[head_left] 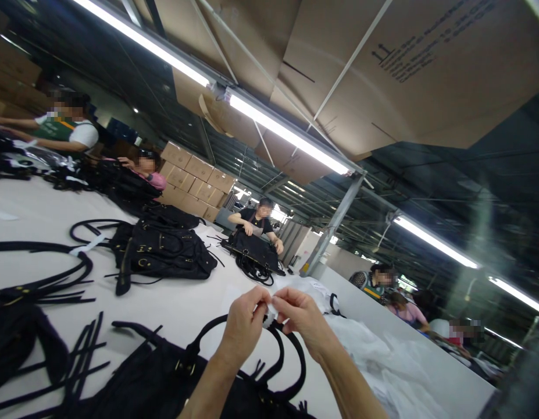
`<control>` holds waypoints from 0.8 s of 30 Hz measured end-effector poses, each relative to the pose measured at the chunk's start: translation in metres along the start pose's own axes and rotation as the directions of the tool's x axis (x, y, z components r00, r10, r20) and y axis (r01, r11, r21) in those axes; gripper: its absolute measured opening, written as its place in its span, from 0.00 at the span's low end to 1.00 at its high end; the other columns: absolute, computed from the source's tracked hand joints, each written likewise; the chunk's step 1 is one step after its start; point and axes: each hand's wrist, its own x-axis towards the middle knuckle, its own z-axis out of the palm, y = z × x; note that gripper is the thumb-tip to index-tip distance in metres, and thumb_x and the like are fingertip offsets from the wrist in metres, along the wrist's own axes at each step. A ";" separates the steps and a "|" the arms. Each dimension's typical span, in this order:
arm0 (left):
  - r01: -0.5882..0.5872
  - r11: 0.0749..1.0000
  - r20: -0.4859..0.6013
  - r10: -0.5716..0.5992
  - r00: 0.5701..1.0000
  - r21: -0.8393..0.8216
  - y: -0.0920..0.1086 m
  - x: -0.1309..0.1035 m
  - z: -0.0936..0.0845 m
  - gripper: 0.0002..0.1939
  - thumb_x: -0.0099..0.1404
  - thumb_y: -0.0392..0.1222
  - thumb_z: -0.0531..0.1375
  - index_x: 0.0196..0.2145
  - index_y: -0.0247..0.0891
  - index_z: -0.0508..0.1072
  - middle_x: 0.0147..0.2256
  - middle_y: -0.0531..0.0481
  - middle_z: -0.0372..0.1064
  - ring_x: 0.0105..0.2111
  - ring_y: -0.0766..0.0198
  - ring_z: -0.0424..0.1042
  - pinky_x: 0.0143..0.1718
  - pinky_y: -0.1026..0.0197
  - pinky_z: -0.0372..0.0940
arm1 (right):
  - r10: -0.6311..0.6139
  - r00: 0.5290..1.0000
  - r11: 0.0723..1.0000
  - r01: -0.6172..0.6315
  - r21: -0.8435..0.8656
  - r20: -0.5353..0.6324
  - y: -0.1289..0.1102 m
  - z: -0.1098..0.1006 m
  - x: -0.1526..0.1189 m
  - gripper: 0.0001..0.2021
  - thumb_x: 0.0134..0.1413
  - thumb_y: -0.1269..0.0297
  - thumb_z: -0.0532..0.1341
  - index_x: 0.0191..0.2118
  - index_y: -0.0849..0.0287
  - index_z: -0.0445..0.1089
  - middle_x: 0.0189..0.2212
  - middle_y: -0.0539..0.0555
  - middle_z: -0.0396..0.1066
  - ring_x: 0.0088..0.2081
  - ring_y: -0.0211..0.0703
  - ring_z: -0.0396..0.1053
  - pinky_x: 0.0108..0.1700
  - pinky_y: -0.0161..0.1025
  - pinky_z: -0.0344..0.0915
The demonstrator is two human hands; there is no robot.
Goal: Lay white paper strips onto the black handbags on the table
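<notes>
A black handbag (153, 372) with gold-coloured fittings lies in front of me, partly hidden by my forearms. Its rounded black handles (300, 355) rise between and below my hands. A small white strip (270, 315) goes around a handle near the top. My left hand (243, 322) pinches this strip between thumb and forefinger. Close beside it, my right hand (304, 323) also has its fingertips closed on the strip. Whether the strip is paper or foam, I cannot tell.
Another black handbag (162, 250) lies farther up the white table (225, 291), with more bags at the left. Clear plastic wrapping (382, 355) covers the right side beside a low white partition (426, 349). A co-worker (260, 221) handles a black bag across the table.
</notes>
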 end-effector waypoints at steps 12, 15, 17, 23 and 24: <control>-0.072 0.944 0.096 0.043 0.994 0.322 -0.035 -0.008 0.009 0.16 0.65 0.31 0.46 0.36 0.40 0.73 0.33 0.47 0.73 0.34 0.56 0.70 0.41 0.56 0.61 | -0.213 0.940 0.977 0.211 -0.035 -0.268 0.017 -0.001 0.051 0.16 0.42 0.49 0.65 0.25 0.57 0.65 0.20 0.51 0.72 0.25 0.46 0.73 0.26 0.39 0.69; -0.082 0.920 0.122 0.037 0.992 0.382 -0.047 -0.011 0.006 0.22 0.64 0.27 0.46 0.44 0.42 0.75 0.42 0.47 0.75 0.44 0.55 0.70 0.57 0.48 0.56 | -0.254 0.914 0.966 0.253 -0.044 -0.318 0.029 0.003 0.066 0.17 0.46 0.46 0.62 0.27 0.55 0.63 0.24 0.52 0.74 0.33 0.50 0.77 0.36 0.46 0.74; -0.061 0.904 0.116 0.013 0.993 0.423 -0.053 -0.011 0.002 0.27 0.62 0.24 0.46 0.49 0.45 0.75 0.53 0.47 0.70 0.57 0.53 0.62 0.65 0.42 0.40 | -0.297 0.889 0.955 0.284 -0.091 -0.348 0.035 0.000 0.077 0.17 0.50 0.46 0.60 0.28 0.54 0.62 0.27 0.53 0.74 0.38 0.50 0.76 0.41 0.46 0.73; 0.180 0.863 0.117 -0.264 0.957 0.471 -0.083 -0.012 -0.027 0.21 0.63 0.24 0.49 0.41 0.38 0.78 0.45 0.44 0.73 0.50 0.57 0.69 0.54 0.53 0.63 | -0.338 0.901 0.917 0.251 -0.310 -0.272 0.058 -0.002 0.093 0.07 0.50 0.61 0.62 0.36 0.55 0.66 0.44 0.55 0.72 0.54 0.49 0.65 0.50 0.43 0.65; 0.231 0.849 0.146 -0.335 0.931 0.475 -0.090 -0.015 -0.031 0.18 0.64 0.24 0.50 0.35 0.38 0.77 0.37 0.47 0.74 0.42 0.60 0.72 0.47 0.56 0.66 | -0.302 0.924 0.917 0.215 -0.335 -0.234 0.069 0.003 0.090 0.05 0.51 0.63 0.61 0.35 0.55 0.67 0.42 0.54 0.72 0.51 0.48 0.67 0.49 0.42 0.65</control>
